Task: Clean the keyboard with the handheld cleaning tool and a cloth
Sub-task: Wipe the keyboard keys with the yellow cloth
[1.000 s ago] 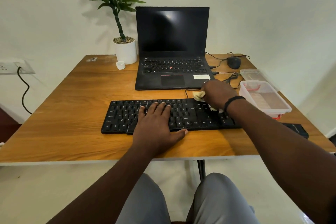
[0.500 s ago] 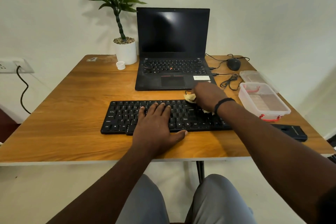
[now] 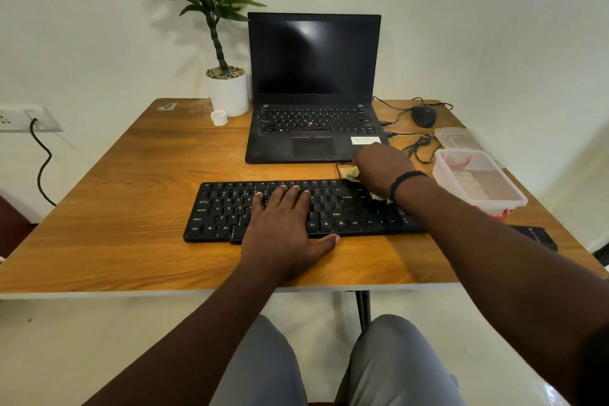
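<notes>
The black full-size keyboard (image 3: 296, 211) is lying flat near the front edge of the wooden table (image 3: 125, 208), parallel to it and just in front of the open laptop (image 3: 313, 92), white legends showing on the keys. The left hand (image 3: 283, 227) is resting flat on its middle, fingers straight and spread over the key rows, thumb reaching past the front edge onto the wood. The right hand (image 3: 382, 168) is bunched over a pale yellowish cloth (image 3: 351, 172) at the keyboard's far right rows, fingers curled down on it; cloth bits are poking out at both sides of the hand. Compared with a second ago, the right hand and cloth are sitting further left and nearer the laptop's front corner, while the left hand is staying where it was. A clear plastic tub (image 3: 478, 181) is sitting to the right, a mouse (image 3: 424, 115) behind it, a potted plant (image 3: 227, 89) at the back.
</notes>
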